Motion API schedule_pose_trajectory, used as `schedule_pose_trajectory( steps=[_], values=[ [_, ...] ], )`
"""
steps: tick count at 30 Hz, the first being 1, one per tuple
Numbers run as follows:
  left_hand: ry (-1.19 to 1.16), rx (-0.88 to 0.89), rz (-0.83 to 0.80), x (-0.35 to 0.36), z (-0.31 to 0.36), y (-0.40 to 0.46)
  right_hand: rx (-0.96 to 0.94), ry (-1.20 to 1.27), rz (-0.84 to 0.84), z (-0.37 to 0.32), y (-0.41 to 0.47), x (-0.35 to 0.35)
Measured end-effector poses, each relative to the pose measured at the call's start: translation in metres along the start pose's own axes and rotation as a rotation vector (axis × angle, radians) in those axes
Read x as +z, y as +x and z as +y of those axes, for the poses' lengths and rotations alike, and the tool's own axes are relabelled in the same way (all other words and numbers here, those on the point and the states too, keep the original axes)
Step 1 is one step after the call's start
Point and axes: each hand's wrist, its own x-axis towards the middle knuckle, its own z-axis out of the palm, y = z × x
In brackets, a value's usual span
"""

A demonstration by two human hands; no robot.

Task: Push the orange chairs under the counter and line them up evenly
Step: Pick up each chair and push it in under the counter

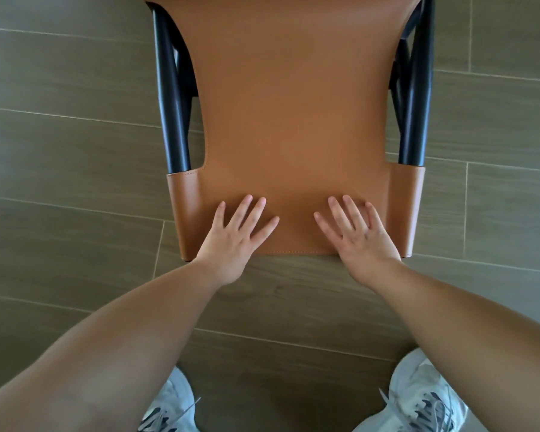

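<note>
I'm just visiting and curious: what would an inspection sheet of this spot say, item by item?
Surface: grey-brown wood-look plank floor with pale seams.
Job's things: one orange leather chair on black tube legs, seen from above and behind; the counter is not in view.
Clutter: nothing seen.
Grips: left hand and right hand both lie flat, fingers straight and spread, on the top of the chair's backrest, side by side and apart.
Cables: nothing seen.
Surroundings: the person's two light grey lace-up shoes stand on the floor behind the chair; no other chairs show.
</note>
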Motion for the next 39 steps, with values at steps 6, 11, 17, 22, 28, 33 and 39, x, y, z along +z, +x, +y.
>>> schedule_pose_trajectory(
  steps=[6,11,17,22,28,33,39],
  values=[
    [0.063,0.076,0.008,0.006,0.006,0.001,-0.025,-0.009,0.042,-0.001,0.0,0.012],
    [0.087,0.137,0.0,0.005,0.001,-0.002,-0.037,-0.006,0.065,0.0,-0.001,0.014],
    [0.058,0.014,-0.068,-0.006,0.011,0.006,-0.01,-0.025,0.076,-0.011,0.008,0.0],
    [0.019,0.049,-0.1,-0.01,0.004,0.003,-0.005,-0.046,0.051,-0.014,0.008,-0.009],
    [-0.01,0.087,-0.129,-0.038,-0.001,-0.009,-0.048,-0.033,-0.002,-0.005,-0.012,-0.035],
    [-0.031,0.095,-0.145,-0.102,-0.012,-0.032,-0.046,0.005,-0.009,0.009,-0.055,-0.096],
    [-0.097,0.12,-0.185,-0.224,-0.051,-0.061,-0.013,0.056,0.027,0.04,-0.109,-0.203]
  ],
)
